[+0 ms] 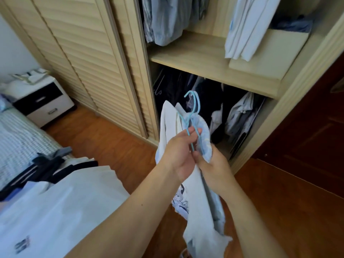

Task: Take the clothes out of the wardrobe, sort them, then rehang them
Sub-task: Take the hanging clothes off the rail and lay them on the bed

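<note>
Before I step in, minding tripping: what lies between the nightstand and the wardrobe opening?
Head view: bare wooden floor below closed louvred doors.

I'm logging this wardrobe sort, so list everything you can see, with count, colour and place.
Hanger: one, light blue, held up before the open wardrobe.
Shirts: at least two, white and pale blue, draped from the hanger, between the hands.
Wardrobe: one, pale wood, open on the right, slatted doors left.
Hung clothes: several, grey, blue and white, upper section.
Dark clothes: several, black, grey and white, lower section.
Box: one, beige, on the shelf, right.
Nightstand: one, white and black, far left.
Bed: one, checked cover, left.
Pile: white and dark clothes, on the bed, count unclear.
Floor: reddish wood.
Left hand: grips the hanger.
Right hand: holds the pale blue shirt.
</note>
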Motion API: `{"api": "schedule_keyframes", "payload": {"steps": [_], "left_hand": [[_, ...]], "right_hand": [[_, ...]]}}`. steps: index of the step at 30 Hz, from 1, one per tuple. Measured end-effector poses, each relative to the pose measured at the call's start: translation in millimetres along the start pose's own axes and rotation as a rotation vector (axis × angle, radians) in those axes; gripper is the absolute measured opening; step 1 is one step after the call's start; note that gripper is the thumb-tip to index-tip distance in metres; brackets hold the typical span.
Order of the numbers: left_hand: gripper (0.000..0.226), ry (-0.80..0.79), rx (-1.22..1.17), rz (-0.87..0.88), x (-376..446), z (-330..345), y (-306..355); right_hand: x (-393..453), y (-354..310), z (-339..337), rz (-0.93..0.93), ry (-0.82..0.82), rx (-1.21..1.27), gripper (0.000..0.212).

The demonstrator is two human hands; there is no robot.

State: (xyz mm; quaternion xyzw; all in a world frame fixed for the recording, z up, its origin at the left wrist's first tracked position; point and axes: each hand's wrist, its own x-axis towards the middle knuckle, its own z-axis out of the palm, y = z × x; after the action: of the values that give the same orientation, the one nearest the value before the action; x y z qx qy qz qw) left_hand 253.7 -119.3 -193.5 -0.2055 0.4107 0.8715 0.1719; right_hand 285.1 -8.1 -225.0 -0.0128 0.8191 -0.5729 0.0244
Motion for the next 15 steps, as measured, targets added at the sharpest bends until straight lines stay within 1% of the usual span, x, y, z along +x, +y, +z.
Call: {"api": "schedule_keyframes", "payload": {"steps": [3, 5, 7, 9, 10, 12, 14, 15], "left_hand": [[0.021, -0.022, -0.093, 0.021, -10.9, -18.6, 1.1], [0.017, 0.005, -0.144, 0.007, -17.3, -28.7, 5.4], [0.018, 0.052, -0.173, 0.001, -23.2, -40.3, 4.9], [0.018, 0.088, -0.182, -0.004, -23.4, -47.1, 2.2], [0.017, 0.106, -0.178, -0.004, -21.6, -48.7, 2.0], [0.015, 0.135, -0.154, -0.003, -15.2, -48.1, 4.2], [0.014, 0.103, -0.11, -0.002, -12.0, -43.5, 12.6], [0.013, 0.067, -0.099, 0.001, -13.1, -42.2, 19.1]], "right_hand": [[-10.9, -2.4, 13.3, 0.019, -0.071, 0.041, 0.019], [-19.2, -3.2, 23.9, 0.023, -0.11, 0.069, 0.018], [-31.0, 0.3, 31.5, 0.052, -0.204, 0.092, 0.037], [-42.1, 8.0, 30.7, 0.102, -0.294, 0.042, 0.052], [-45.1, 11.9, 28.3, 0.148, -0.335, -0.007, 0.052], [-42.5, 17.1, 24.9, 0.218, -0.384, -0.098, 0.039], [-36.7, 11.5, 22.9, 0.201, -0.335, -0.161, 0.031], [-34.7, 3.1, 23.1, 0.172, -0.308, -0.152, 0.032]]}}
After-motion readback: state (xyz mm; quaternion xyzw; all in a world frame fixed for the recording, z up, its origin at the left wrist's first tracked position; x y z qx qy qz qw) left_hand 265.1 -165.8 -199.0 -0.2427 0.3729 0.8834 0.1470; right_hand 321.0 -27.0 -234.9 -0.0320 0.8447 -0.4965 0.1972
